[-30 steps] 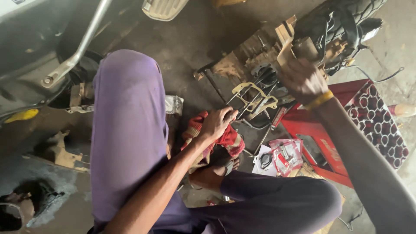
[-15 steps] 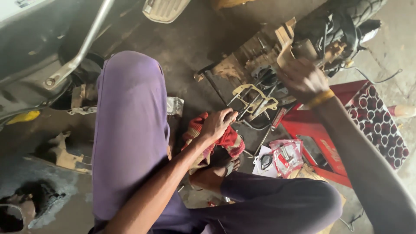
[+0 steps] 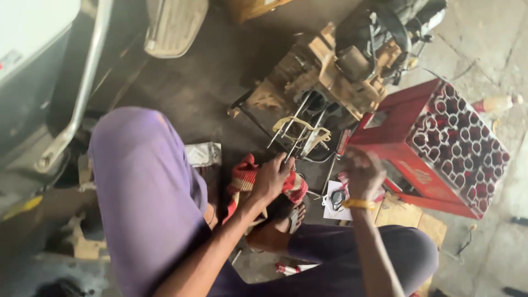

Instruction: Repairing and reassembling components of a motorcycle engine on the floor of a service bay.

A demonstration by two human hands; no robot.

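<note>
Both hands (image 3: pixel 272 179) (image 3: pixel 362 173) low, fingers curled

Red plastic bottle crate (image 3: pixel 440 148) tipped on its side on the concrete floor (image 3: pixel 220 82). Dirty engine block (image 3: pixel 324 71) standing beyond it, black cables (image 3: pixel 396 22) on top. Grey footboard (image 3: pixel 173 25) lying upper left. Flat cardboard (image 3: pixel 410 217) under the crate.

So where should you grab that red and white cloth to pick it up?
Probably the bunched fold of the red and white cloth sticking out to the left of the left hand. That part lies free on the floor, while the hand presses the middle down. Come from above on the left, since the engine studs crowd the far side.
</note>
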